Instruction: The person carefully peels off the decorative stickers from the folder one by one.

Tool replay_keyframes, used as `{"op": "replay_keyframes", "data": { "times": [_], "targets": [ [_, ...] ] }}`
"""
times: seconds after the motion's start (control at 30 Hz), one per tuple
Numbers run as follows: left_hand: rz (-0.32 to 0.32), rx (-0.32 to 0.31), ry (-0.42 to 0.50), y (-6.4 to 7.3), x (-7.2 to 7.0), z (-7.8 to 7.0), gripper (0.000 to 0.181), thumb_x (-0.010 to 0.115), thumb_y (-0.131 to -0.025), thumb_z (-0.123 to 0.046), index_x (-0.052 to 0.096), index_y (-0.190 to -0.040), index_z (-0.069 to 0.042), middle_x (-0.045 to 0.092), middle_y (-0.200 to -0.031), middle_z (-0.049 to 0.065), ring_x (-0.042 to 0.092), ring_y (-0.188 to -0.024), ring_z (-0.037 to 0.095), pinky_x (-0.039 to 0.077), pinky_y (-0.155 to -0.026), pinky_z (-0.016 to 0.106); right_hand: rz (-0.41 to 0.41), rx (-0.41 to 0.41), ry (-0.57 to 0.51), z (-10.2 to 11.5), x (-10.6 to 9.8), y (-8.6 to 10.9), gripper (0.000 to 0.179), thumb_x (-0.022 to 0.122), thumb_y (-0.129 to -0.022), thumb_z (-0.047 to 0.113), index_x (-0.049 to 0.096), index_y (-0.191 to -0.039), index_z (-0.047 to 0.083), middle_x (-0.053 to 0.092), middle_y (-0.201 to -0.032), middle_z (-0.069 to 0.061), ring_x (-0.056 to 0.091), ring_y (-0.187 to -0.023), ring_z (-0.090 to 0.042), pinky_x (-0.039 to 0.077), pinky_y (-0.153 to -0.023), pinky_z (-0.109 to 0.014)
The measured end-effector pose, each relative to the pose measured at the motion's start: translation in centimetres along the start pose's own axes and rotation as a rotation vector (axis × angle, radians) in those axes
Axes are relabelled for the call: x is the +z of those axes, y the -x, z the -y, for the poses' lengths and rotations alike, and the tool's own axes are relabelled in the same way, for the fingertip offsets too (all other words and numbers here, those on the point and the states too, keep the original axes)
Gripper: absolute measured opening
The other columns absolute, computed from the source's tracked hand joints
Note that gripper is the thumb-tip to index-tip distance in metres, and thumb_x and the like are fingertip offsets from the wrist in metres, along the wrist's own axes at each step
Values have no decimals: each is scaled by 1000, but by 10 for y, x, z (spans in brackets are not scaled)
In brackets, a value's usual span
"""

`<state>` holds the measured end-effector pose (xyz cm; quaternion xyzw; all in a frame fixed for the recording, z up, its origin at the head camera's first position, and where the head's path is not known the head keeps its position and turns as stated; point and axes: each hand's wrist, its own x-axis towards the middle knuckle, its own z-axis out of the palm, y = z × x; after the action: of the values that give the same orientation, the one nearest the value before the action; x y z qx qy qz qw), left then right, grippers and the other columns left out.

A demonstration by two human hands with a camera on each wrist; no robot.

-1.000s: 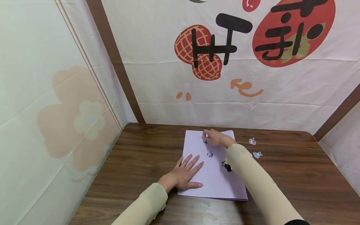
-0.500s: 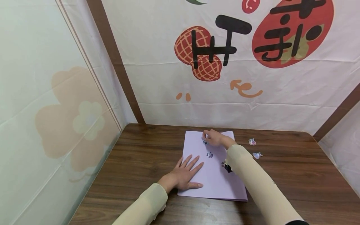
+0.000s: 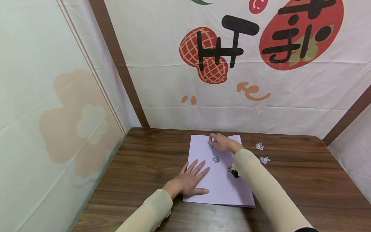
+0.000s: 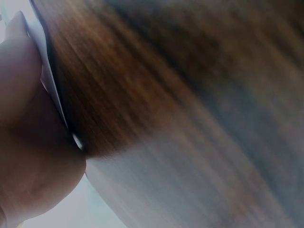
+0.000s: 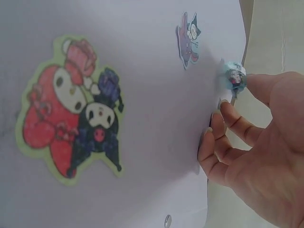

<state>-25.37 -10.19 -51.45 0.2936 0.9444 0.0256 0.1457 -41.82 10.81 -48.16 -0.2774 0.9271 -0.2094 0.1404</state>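
A lilac folder point(image 3: 223, 190) lies on the table. My left hand point(image 3: 191, 182) rests on its left side with the fingers spread; in the left wrist view only part of that hand point(image 4: 28, 104) shows at the folder's edge. Near the folder's far edge my right hand point(image 3: 221, 141) pinches a small bluish sticker point(image 5: 235, 76) by its edge, close to the surface. The other fingertips point(image 5: 209, 142) touch the folder. Two more stickers lie flat on it: a purple one point(image 5: 188, 40) and a red-and-black character pair point(image 5: 78, 111), which my right sleeve partly covers in the head view.
Two loose stickers, a pinkish one point(image 3: 260, 146) and a bluish one point(image 3: 265, 160), lie on the brown wooden table point(image 3: 304, 180) right of the folder. A printed white cloth point(image 3: 162, 87) hangs behind the table. Another cloth point(image 3: 34, 145) hangs at the left.
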Motion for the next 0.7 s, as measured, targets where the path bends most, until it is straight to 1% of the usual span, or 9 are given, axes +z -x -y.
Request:
{"op": "replay_keyframes", "data": {
  "times": [0.23,0.47,0.6,0.7],
  "targets": [
    [-2,-1,-7,0,0,0,85,40,-98,-74,14,-166,-30,2,-174,0,-1,-159,28,6,-125,58,-16,-3,-9,2,-1,3,11,48,-109,18,56,-112,11,52,-92,-6,51,-84,-21,43,-73,-34],
    [5,10,16,0,0,0,85,42,-99,-72,15,-166,-28,1,-174,2,-2,-159,30,4,-124,60,-9,-3,-13,1,-2,3,13,47,-110,19,56,-114,10,52,-91,-7,50,-84,-21,43,-72,-34],
    [5,14,15,0,-1,0,85,42,-99,-71,15,-166,-27,1,-174,2,-2,-159,32,5,-124,60,-5,7,-58,0,-3,3,14,46,-110,19,54,-115,9,49,-90,-7,49,-79,-21,42,-69,-33],
    [5,11,0,0,-2,0,85,41,-99,-72,15,-166,-27,1,-174,2,-1,-159,31,6,-124,59,-10,22,-124,-2,-5,4,13,46,-109,16,52,-116,7,49,-89,-6,48,-76,-19,41,-68,-32]
  ]
}}
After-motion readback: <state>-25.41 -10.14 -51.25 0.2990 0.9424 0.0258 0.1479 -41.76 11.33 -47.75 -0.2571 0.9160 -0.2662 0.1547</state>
